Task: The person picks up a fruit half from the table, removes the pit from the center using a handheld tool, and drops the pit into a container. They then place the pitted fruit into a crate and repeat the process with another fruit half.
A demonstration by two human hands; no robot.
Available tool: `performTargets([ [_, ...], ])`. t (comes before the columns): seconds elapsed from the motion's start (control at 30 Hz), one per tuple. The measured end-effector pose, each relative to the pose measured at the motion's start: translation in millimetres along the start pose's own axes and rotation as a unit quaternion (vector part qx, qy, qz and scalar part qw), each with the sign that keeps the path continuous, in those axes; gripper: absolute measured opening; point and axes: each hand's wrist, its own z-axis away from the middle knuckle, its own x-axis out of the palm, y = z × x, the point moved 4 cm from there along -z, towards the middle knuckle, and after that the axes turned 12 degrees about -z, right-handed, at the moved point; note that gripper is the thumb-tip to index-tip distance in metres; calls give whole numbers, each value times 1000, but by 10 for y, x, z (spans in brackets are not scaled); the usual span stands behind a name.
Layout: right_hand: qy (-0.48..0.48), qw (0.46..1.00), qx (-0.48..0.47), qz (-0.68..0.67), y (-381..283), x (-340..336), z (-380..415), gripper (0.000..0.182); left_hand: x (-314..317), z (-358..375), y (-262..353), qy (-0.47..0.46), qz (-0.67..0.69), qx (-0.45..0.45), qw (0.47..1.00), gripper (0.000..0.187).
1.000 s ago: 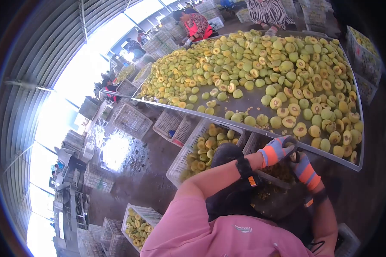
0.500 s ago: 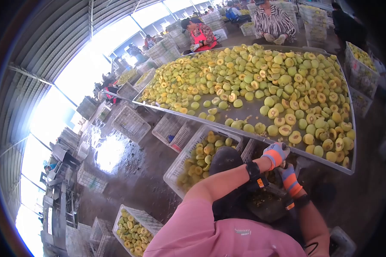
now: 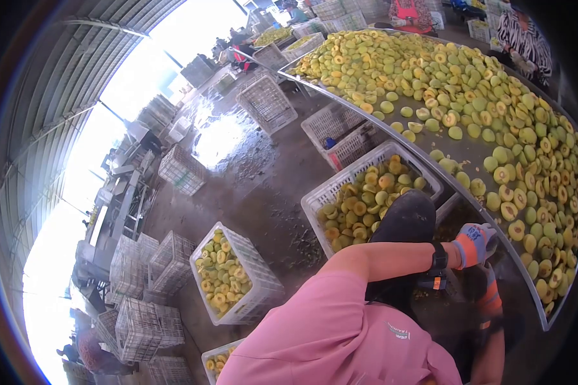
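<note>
My left hand point(image 3: 476, 244), in a grey, orange and blue glove, is at the near edge of the metal table point(image 3: 430, 163). Its fingers are curled, and what they hold, if anything, is hidden. Just below it is my right hand point(image 3: 487, 282), gloved as well, dark and blurred, with its fingers mostly out of sight. Halved yellow-green fruits point(image 3: 507, 128) are heaped on the table beyond both hands. To the left of my knee, a white crate point(image 3: 315, 200) holds more fruit.
Another fruit-filled crate point(image 3: 257, 282) stands on the wet floor at lower left. Stacked crates point(image 3: 138, 327) are farther left. Empty-looking crates point(image 3: 266, 106) lie near the table's left end. Two people point(image 3: 525, 42) sit beyond the table.
The view has swung left and tilted, so the table and hands appear farther right and more left-side crates show. My hands remain close together by the table edge.
</note>
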Motion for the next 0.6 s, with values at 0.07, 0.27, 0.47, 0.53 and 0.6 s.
performTargets([
  [0.07,-4,999,0,33,-73,47,-13,27,-277,17,13,-1,17,22,1000,18],
  [0.27,18,964,-189,189,-169,55,-16,8,-392,39,-54,21,91,69,993,17],
  [0.47,293,916,-93,259,30,-88,-188,11,77,98,-204,-64,240,-193,949,18],
  [0.53,267,954,-74,111,84,-101,-149,15,12,32,-166,-152,352,-305,872,19],
  [0.6,239,969,-68,-13,159,-74,-210,19,112,-2,-182,-107,289,-321,896,19],
])
